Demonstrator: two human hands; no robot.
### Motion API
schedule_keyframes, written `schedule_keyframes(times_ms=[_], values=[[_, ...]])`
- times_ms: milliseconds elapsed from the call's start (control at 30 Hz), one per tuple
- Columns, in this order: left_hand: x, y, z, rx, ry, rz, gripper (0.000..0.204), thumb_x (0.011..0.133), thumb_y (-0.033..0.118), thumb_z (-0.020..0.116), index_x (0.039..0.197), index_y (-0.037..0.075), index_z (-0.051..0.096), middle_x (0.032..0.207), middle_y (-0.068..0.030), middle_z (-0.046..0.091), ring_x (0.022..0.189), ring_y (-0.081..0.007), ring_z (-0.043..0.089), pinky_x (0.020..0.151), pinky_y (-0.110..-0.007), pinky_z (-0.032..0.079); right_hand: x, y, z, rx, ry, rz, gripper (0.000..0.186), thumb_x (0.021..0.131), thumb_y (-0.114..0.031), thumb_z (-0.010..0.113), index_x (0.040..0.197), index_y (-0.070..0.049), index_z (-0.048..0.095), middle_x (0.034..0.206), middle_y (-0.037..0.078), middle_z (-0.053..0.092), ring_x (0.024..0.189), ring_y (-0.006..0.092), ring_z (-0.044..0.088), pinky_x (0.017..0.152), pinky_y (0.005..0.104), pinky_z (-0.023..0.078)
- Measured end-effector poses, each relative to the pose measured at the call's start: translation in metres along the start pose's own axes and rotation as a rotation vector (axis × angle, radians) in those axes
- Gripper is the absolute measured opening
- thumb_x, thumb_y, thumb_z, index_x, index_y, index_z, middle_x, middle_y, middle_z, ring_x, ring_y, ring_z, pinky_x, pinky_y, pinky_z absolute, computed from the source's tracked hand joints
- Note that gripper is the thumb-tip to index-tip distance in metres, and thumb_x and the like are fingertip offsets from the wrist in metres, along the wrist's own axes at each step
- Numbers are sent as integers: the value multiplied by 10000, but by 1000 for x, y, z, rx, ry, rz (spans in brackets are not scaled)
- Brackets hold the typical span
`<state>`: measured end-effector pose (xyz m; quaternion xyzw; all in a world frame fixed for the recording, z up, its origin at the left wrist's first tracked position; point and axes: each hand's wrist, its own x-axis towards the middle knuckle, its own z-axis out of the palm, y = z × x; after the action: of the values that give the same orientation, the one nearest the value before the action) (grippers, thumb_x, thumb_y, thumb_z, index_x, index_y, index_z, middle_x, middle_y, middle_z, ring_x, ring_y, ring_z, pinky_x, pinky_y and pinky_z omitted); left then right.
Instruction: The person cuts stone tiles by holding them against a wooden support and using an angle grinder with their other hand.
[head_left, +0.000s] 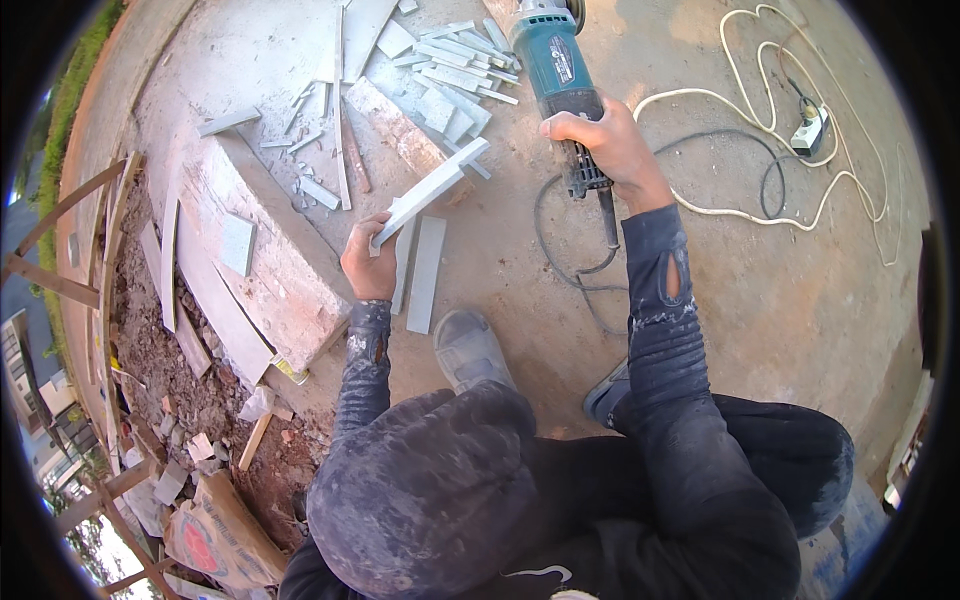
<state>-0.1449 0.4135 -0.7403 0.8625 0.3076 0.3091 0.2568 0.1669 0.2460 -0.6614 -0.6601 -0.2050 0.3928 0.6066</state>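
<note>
My left hand (369, 262) grips one end of a narrow light-grey tile strip (432, 190), tilted up toward the right above the ground. In my right hand (622, 150) is a teal and black angle grinder (556, 70), held by its rear handle. Its disc end (577, 12) points away from me and is partly cut off by the frame's top edge. Two more tile strips (426, 275) lie on the ground just right of my left hand. Beyond the held strip sits a dusty timber block (410, 128).
Several cut tile strips (465, 65) are heaped at the far middle. A large slab-like block (265, 255) stands at the left, beside rubble (150, 330) and wooden rails (115, 230). The grinder's black cord (545, 235) trails near my feet; a white cable (720, 210) and power strip (810, 130) lie right.
</note>
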Motion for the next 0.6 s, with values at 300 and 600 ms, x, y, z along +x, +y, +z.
schedule_keyframes(times_ms=[300, 600], values=[[-46, -10, 27, 174, -31, 92, 271, 685, -123, 587, 885, 46, 521, 1180, -136, 627, 1093, -355, 600, 898, -414, 506, 4, 13, -14, 0, 10, 14, 329, 736, -225, 773, 933, -20, 609, 769, 38, 623, 648, 114, 639, 547, 238, 497], [-46, -13, 25, 302, -196, 63, 275, 689, -69, 638, 906, 44, 513, 1303, -159, 519, 1212, -394, 496, 985, -464, 445, 4, 15, -14, 33, -17, 24, 364, 737, -227, 782, 971, -15, 602, 784, 45, 625, 650, 115, 639, 554, 241, 507]])
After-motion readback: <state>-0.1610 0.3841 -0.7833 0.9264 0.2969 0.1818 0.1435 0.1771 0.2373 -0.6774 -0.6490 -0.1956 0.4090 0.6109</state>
